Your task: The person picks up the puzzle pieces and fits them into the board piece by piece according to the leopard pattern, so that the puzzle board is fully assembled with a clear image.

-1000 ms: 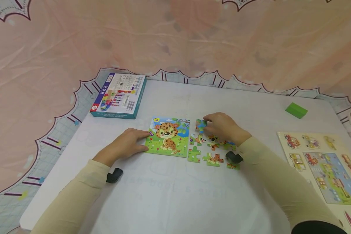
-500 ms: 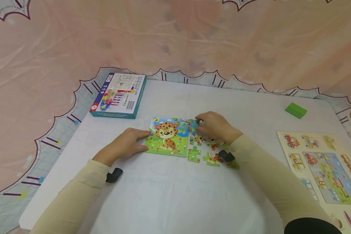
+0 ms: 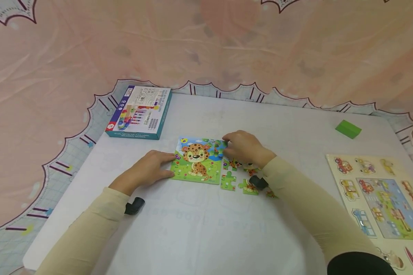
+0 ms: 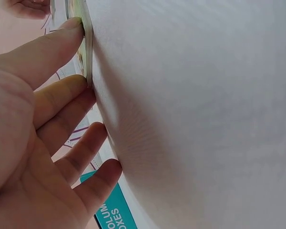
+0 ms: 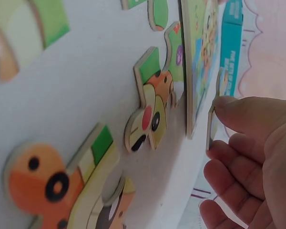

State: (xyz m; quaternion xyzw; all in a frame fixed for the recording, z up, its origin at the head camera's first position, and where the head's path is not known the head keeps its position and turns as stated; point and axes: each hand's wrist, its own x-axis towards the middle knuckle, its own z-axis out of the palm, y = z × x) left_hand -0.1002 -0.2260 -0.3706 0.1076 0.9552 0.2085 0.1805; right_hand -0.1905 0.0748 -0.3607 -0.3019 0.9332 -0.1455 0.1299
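A square board with a leopard cub picture point(image 3: 211, 173) lies flat mid-table. At its left edge rests my left hand point(image 3: 149, 170), thumb and index finger spread along the side; in the left wrist view the thumb point(image 4: 47, 55) touches the board's edge point(image 4: 89, 52). My right hand point(image 3: 246, 147) pinches a jigsaw piece point(image 5: 211, 124) between thumb and fingers. The piece is tilted above the board's upper right corner, partly hidden by the fingers. Several loose jigsaw pieces point(image 3: 228, 181) lie right of the board, some under the right hand and wrist.
Back left stands a flat teal and white box point(image 3: 141, 112). A green block point(image 3: 348, 130) sits at the back right. Near the right edge lies a cream vehicle puzzle board point(image 3: 334, 164). Patterned cloth point(image 3: 206, 46) hangs behind the white table point(image 3: 192, 236).
My right hand has moved left with the jigsaw piece, from above the loose pieces to over the board's upper right corner. The left hand has stayed still.
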